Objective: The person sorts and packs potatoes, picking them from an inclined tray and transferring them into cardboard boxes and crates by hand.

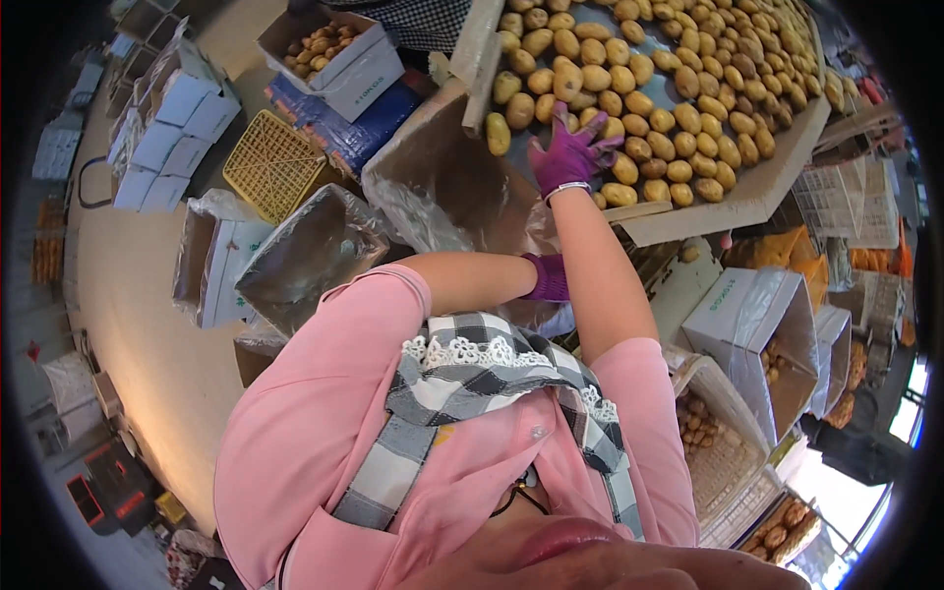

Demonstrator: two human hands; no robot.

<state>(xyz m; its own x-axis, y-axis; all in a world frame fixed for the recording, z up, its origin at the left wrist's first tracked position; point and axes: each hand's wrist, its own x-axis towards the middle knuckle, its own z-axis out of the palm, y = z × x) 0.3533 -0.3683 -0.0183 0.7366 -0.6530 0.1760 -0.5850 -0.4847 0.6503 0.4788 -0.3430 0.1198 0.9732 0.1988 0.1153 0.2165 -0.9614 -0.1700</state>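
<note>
My right hand, in a purple glove with a bracelet at the wrist, lies with fingers spread on potatoes at the near edge of a sorting table. It touches several potatoes; none is plainly gripped. My left hand, also gloved in purple, is lower, near a plastic-lined box below the table's edge. My right forearm hides most of its fingers, so its grip cannot be told. Many more potatoes are spread across the table towards the upper right.
Left of the lined box are another lined box, a yellow plastic crate and a carton of potatoes. Stacked white cartons stand farther left. At right are an open carton and a pale crate, both holding potatoes.
</note>
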